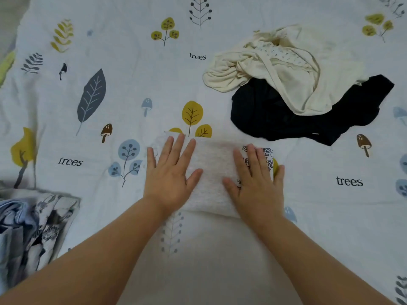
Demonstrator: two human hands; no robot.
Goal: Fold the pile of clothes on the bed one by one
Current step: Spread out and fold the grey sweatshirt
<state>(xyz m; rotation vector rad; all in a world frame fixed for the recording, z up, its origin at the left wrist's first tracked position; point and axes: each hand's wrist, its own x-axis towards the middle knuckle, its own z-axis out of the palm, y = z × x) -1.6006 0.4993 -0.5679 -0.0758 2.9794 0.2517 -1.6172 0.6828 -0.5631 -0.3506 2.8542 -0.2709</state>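
Note:
A small white textured garment (212, 172) lies folded into a rectangle on the bed in front of me, with dark print showing at its right side. My left hand (170, 175) lies flat on its left part, fingers spread. My right hand (256, 181) lies flat on its right part, fingers apart. Neither hand grips anything. At the upper right sits the unfolded pile: a cream garment (286, 69) crumpled on top of a black garment (286, 119).
The bed cover (110, 62) is white with printed leaves, mushrooms and the word "trees". A blue and grey patterned cloth (33, 234) is bunched at the lower left edge.

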